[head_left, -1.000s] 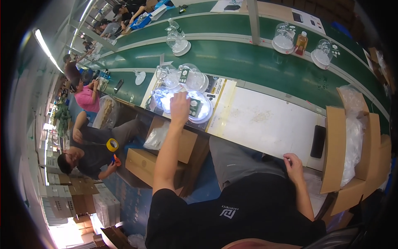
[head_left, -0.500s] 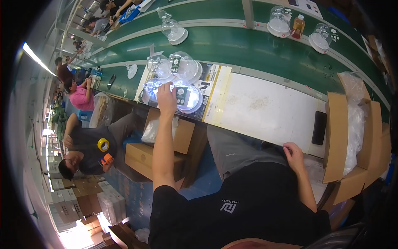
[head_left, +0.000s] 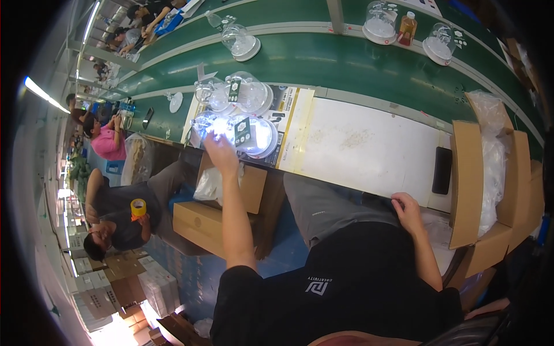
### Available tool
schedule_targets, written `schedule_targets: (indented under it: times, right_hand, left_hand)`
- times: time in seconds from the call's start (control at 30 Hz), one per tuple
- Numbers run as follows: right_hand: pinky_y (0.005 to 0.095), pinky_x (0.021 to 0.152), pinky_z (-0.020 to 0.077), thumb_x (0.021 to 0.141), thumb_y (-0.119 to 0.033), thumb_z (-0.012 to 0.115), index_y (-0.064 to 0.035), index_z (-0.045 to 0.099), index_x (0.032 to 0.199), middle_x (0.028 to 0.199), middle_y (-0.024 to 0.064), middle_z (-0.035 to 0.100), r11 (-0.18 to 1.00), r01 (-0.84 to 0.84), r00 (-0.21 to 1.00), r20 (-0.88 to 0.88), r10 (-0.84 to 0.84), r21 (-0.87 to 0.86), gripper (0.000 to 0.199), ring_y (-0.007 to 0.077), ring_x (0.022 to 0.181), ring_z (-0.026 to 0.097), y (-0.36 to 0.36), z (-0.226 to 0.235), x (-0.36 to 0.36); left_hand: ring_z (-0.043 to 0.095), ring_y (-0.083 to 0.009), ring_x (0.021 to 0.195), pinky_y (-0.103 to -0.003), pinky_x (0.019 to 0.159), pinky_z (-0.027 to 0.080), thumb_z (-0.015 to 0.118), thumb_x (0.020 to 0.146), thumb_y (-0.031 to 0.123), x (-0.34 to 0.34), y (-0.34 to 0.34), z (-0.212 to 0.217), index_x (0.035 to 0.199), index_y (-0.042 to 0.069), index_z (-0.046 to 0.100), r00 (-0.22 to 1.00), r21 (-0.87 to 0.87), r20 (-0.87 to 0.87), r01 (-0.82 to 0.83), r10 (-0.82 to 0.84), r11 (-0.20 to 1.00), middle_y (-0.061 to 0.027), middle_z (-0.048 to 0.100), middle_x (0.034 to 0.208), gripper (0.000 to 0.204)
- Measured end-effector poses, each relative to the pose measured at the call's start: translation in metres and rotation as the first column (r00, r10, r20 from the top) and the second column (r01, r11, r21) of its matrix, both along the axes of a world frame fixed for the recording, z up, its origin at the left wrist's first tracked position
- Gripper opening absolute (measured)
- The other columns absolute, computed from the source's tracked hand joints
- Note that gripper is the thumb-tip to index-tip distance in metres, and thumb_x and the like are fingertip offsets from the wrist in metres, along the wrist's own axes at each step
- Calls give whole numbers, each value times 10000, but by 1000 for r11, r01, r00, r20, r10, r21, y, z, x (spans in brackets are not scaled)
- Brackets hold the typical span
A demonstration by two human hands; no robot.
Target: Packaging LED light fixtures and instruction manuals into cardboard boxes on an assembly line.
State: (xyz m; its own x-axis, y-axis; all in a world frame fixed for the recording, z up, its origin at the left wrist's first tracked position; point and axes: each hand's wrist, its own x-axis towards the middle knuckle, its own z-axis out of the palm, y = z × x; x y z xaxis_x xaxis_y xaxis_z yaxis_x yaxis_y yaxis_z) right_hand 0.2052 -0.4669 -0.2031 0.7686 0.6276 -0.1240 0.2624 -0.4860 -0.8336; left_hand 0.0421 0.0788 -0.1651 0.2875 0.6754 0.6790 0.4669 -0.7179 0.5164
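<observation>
My left hand (head_left: 221, 153) reaches to the near side of a glowing clear dome lamp (head_left: 262, 138) lying on its side with a dark green tag (head_left: 243, 132). Its fingertips are at the bright end of the dome, and glare and blur hide how they are set. Behind it, other clear domes with white bases (head_left: 265, 99) lie close together. My right hand (head_left: 407, 211) rests by the front edge of the white board (head_left: 369, 144), open and holding nothing, its fingers loosely bent.
A black phone (head_left: 442, 170) lies at the board's right end, beside an open carton (head_left: 467, 184) with clear plastic bags. More domes and a bottle (head_left: 407, 29) stand on the green belt (head_left: 323, 57). A co-worker on the left holds yellow tape (head_left: 138, 207) near another carton (head_left: 199, 228).
My left hand has come back toward me from the top of the lit dome to its near side. My right hand has barely moved. The co-worker's tape has turned.
</observation>
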Motion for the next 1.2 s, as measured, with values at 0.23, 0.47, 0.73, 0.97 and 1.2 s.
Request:
schedule_targets:
  times: [0.23,0.47,0.73,0.97,1.2]
  right_hand:
    - [352,747,528,922,-85,659,12,666,989,973,145,680,998,40,999,13,-39,-44,118,305,827,658,-7,-7,2]
    - [355,755,543,917,-82,661,-3,672,1001,973,143,679,998,-64,998,-6,65,22,116,288,861,671,25,1,6]
    - [364,770,538,922,-98,657,9,676,1013,979,144,683,998,-61,998,-29,60,-10,141,298,886,668,24,-1,5]
    - [382,805,522,924,-126,656,7,686,997,981,154,689,1000,0,1000,-25,0,2,155,326,906,661,3,-7,6]
    - [388,799,523,926,-139,653,3,694,986,968,154,696,999,-19,999,-50,17,-37,159,328,901,666,-2,-23,1]
  left_hand:
    - [634,-290,911,-401,837,497,593,967,165,-10,-111,-111,1062,6,650,939,-627,-138,163,-314,762,-141,649,912,194]
    - [553,-438,1134,-486,958,459,568,838,45,16,-83,-133,1288,1,503,802,-460,-330,324,-498,827,-244,565,1186,458]
    - [550,-351,1202,-505,1034,390,649,872,179,24,-52,-136,1375,66,459,737,-552,-462,196,-493,810,-151,557,1305,550]
    - [558,-327,1194,-506,1047,364,656,859,165,24,-45,-138,1339,53,494,755,-475,-544,81,-365,876,-142,582,1279,519]
    - [654,-239,919,-352,846,513,656,919,175,3,-53,-100,1082,5,661,711,-827,-202,244,-673,506,-155,678,1022,235]
